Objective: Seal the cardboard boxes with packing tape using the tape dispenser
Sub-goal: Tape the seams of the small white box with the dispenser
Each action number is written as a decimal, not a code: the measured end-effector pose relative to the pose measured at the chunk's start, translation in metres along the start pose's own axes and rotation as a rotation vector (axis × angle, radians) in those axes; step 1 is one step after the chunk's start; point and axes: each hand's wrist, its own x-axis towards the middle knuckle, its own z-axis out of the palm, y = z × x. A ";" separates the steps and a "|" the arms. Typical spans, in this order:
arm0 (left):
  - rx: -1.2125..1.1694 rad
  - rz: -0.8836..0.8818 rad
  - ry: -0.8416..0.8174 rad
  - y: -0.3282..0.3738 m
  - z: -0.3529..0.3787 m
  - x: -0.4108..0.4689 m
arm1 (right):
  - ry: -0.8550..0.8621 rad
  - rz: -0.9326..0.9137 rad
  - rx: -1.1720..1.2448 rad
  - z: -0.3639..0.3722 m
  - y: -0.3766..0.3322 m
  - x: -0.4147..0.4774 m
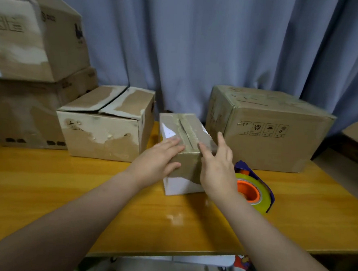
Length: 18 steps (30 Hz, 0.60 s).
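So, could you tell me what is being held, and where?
Nothing gripped: left hand and right hand press flat on the small cardboard box, at its near top edge.

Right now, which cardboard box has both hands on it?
The small taped box in the middle: left hand and right hand press on its near end. The open-flapped box and the large box flanking it are untouched.
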 end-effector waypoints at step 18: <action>-0.031 -0.286 0.043 -0.023 -0.047 0.002 | 0.120 0.243 0.428 -0.001 -0.019 -0.052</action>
